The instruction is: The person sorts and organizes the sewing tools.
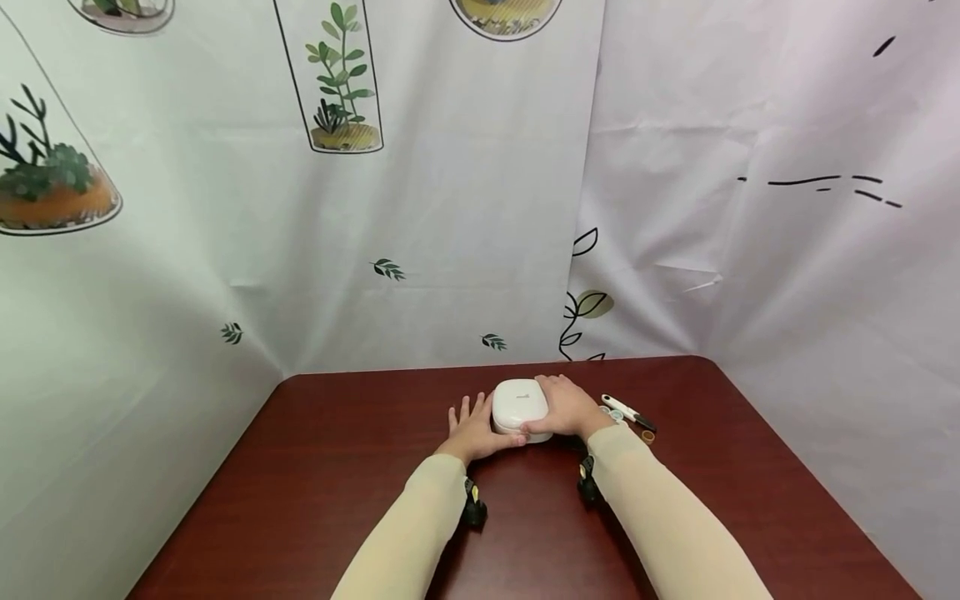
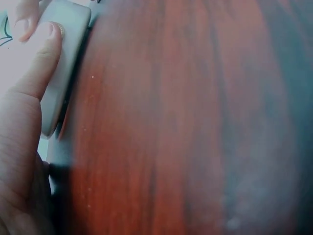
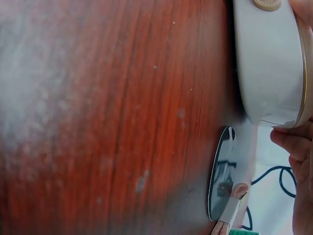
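Case: a glossy white rounded-square box [image 1: 520, 402] with smooth curved walls and a thin gold line at its seam.
Front: a small beige ribbed round button [image 3: 268, 4].
Lid mark: one small grey line of marking [image 1: 522, 397], too small to read.
Place: on the dark red-brown wood-grain table [image 1: 337, 467], near its far edge, between both hands.
Right hand: the hand [image 1: 567, 408] gripped the case's right side, thumb in front.
Left hand: the hand [image 1: 476, 435] lay along the left side, fingers straight and spread, thumb touching the front by the button.
Nearby: a slim white-and-black tool [image 1: 628, 412] lay to the right.
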Demonstrator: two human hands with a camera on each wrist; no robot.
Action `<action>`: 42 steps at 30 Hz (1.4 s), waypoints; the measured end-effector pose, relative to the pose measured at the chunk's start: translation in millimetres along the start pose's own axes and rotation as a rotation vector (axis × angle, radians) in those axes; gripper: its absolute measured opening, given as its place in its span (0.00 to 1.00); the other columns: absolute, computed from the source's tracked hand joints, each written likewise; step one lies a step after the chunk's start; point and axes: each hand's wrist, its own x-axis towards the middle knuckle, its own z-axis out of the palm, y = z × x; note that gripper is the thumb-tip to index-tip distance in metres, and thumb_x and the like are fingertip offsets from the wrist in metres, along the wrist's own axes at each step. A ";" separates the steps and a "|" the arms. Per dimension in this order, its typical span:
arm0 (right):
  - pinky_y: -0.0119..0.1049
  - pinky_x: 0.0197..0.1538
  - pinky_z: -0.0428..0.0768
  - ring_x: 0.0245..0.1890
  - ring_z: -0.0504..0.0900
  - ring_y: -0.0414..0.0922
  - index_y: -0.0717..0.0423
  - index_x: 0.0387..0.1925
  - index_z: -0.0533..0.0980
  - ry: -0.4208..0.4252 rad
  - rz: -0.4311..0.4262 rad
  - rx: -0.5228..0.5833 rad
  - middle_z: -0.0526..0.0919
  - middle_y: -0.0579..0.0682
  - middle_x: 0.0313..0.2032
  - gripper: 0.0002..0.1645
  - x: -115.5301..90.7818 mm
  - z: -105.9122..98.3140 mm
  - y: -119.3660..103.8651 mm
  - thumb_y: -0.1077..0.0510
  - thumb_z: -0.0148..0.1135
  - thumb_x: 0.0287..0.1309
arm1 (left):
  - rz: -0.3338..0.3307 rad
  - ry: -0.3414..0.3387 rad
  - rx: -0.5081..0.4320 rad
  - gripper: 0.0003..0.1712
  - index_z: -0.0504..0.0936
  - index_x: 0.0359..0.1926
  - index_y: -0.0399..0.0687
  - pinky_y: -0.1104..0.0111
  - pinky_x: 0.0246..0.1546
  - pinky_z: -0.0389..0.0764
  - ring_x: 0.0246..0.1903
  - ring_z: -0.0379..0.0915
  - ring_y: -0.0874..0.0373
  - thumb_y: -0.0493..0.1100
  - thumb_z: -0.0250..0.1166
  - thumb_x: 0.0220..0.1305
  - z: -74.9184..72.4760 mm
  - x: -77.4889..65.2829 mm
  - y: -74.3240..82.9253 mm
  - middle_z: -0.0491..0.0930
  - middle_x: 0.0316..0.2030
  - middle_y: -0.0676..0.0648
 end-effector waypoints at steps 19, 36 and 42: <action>0.53 0.69 0.67 0.60 0.77 0.57 0.64 0.65 0.69 0.002 -0.021 -0.003 0.81 0.59 0.55 0.62 3.7 -3.9 3.0 0.23 0.67 0.42 | 0.005 0.005 0.012 0.71 0.47 0.82 0.59 0.40 0.73 0.28 0.78 0.29 0.37 0.85 0.62 0.43 -2.4 -1.4 2.7 0.47 0.79 0.40; 0.51 0.58 0.76 0.55 0.80 0.53 0.63 0.67 0.70 -0.056 -0.033 0.036 0.81 0.58 0.55 0.56 6.3 -15.5 6.2 0.27 0.65 0.49 | 0.020 0.003 0.039 0.72 0.48 0.82 0.59 0.39 0.72 0.30 0.78 0.30 0.37 0.86 0.61 0.43 -1.3 4.5 -0.4 0.46 0.79 0.40; 0.52 0.58 0.77 0.55 0.80 0.52 0.64 0.68 0.70 -0.076 0.007 0.089 0.80 0.58 0.58 0.54 5.5 -19.3 5.0 0.28 0.63 0.53 | 0.011 -0.017 0.059 0.71 0.48 0.81 0.55 0.38 0.73 0.32 0.78 0.32 0.37 0.84 0.62 0.45 -5.8 -3.8 6.0 0.47 0.79 0.40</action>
